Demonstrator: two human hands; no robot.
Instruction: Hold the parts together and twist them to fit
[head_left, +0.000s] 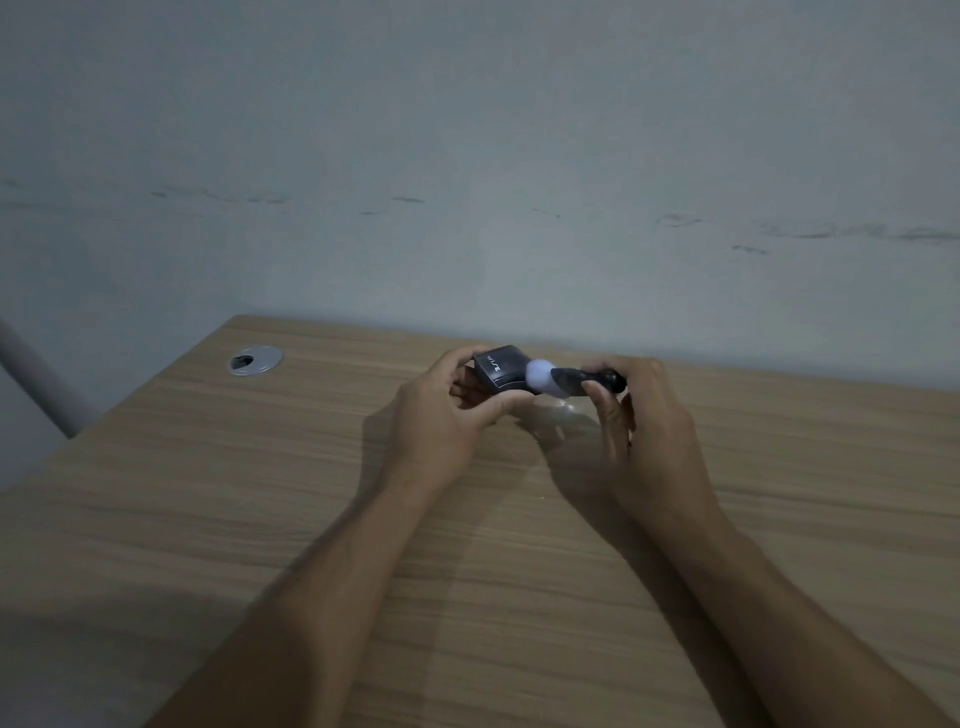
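Observation:
My left hand (441, 415) grips a small black box (500, 370) with white lettering, fingers behind it and thumb under its near edge. My right hand (639, 431) holds a dark tool by its black handle (605, 378), thumb and fingers curled round it. The tool ends in a round white head (540, 375) that touches the right side of the box. Both hands hover just above the wooden table (260, 519), near its far edge. Below them lies a faint clear shape (558, 415) that I cannot identify.
A round silver cable grommet (255, 360) is set into the table at the far left. A pale wall (467, 182) stands right behind the table's far edge. A grey pipe (36, 374) slants down at the left, beyond the table's left edge.

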